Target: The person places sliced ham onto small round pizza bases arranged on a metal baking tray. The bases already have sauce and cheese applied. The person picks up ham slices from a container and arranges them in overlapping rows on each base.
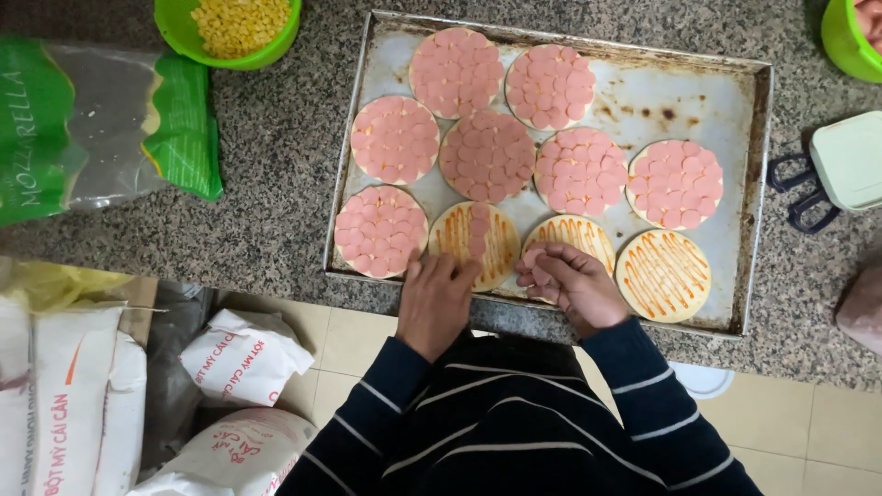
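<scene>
A worn metal baking tray (735, 165) lies on the speckled granite counter with several small round dough bases. Most are fully covered with pink sausage slices (488, 154). A sauce-striped base (475, 241) at the front carries a single column of slices; my left hand (435, 296) rests its fingertips on its near edge. My right hand (570, 283) sits over the neighbouring sauced base (571, 233), cupped around several pink sausage slices. A third sauced base (663, 274) at the right is bare of slices.
A green bowl of corn kernels (230, 28) and a green-and-clear cheese bag (101, 119) sit at the back left. Another green bowl (850, 37), a pale lidded box (850, 161) and dark scissors handles (797, 193) are at the right. White flour sacks (241, 358) stand on the tiled floor.
</scene>
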